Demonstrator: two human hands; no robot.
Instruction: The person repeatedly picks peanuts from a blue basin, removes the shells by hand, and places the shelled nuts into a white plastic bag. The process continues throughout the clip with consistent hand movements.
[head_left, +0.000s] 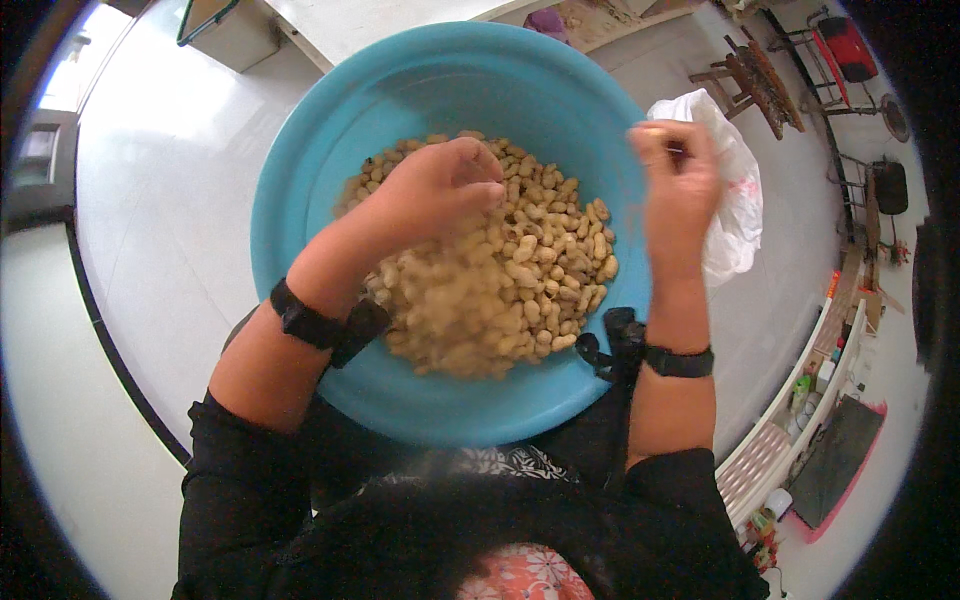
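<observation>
A large blue plastic basin (480, 416) stands before me, with a heap of unshelled peanuts (540, 277) inside. Above the back of the heap is my left hand (461, 176), its fingers curled; whether it holds a peanut cannot be told. My right hand (679, 161) is over the basin's right rim, blurred, fingers curled in, and what lies inside them is hidden. Just beyond that rim, partly behind my right hand, is a white plastic bag (739, 202). Both wrists wear black straps with dark attachments that reach over the basin.
Behind the basin is a white table (360, 22), with a bin (236, 34) at its left. A wooden stool (757, 79) stands at the back right. Low white shelving (795, 382) with various items runs along the right side.
</observation>
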